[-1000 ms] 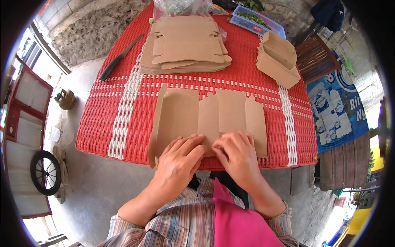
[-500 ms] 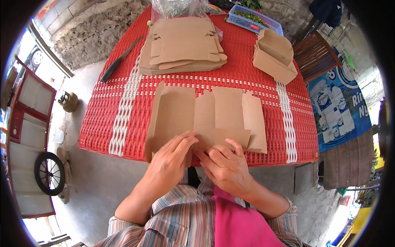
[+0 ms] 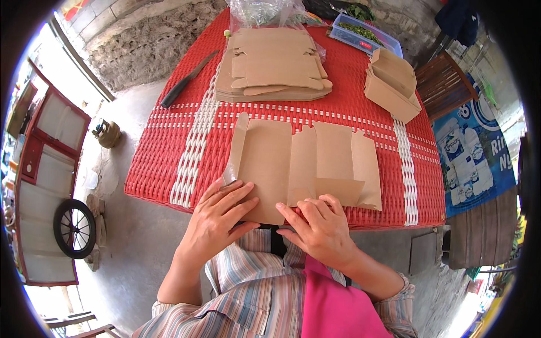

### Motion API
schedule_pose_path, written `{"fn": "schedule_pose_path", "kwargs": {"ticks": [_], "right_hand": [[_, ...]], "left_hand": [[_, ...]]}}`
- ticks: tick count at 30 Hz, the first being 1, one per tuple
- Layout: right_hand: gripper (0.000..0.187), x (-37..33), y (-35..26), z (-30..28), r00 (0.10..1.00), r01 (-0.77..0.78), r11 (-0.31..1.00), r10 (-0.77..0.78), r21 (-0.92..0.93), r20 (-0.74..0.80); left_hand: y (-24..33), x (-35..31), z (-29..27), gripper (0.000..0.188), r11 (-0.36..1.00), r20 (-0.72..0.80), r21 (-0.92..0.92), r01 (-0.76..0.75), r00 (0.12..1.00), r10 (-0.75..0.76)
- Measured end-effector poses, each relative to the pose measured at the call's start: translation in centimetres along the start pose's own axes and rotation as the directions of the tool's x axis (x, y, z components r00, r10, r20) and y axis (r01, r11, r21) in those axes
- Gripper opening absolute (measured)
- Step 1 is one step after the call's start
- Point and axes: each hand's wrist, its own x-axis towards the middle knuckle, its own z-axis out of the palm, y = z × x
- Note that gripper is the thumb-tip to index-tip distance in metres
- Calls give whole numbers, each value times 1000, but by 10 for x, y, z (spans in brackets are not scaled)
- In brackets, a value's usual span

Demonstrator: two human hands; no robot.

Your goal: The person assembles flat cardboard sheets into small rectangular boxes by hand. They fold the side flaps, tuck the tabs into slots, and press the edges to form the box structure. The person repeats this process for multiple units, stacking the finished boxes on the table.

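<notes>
Rough stone wall (image 3: 152, 53) stands behind one red woven table (image 3: 163, 149), which carries all the cardboard. At its near edge, directly before the body, lies one unfolded cardboard box blank (image 3: 265, 152), probably so that both hands can reach its panels; one small flap (image 3: 341, 190) is bent up. Beyond it sits one stack of flat cardboard blanks (image 3: 276, 62), likely placed within easy reach; its layers overlap, so I cannot count them. To the right rests what appears to be one folded-up cardboard box (image 3: 389, 93), seemingly set aside, and behind it one clear bluish plastic container (image 3: 349, 37) with green leaves (image 3: 363, 32). Two hands touch the unfolded blank: the left hand (image 3: 222, 208) lies on it with fingers spread, perhaps for steadying; the right hand (image 3: 318, 228) bends its fingers at the near edge, and I cannot tell whether it pinches. Last, one dark-handled knife (image 3: 189, 81) lies left of the stack.
</notes>
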Motion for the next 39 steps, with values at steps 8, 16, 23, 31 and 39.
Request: {"fn": "schedule_pose_path", "kwargs": {"ticks": [8,16,23,31,39], "right_hand": [[35,5,-1,18,995,-2,1000,5,28,-95],[14,22,-1,13,988,-138,983,144,118,-45],[13,27,-1,21,948,-307,936,316,171,-31],[17,27,5,23,955,-291,949,295,119,-19],[18,32,-6,18,952,-294,954,298,56,-66]], "left_hand": [[-31,-6,3,28,970,-103,-225,-91,992,69],[-21,-2,15,16,962,-229,-274,20,970,-85],[-5,14,15,15,939,-215,-243,242,931,-295],[-8,22,10,12,950,-164,-236,205,955,-247],[-7,23,9,15,923,-84,-239,301,941,-328]]}}
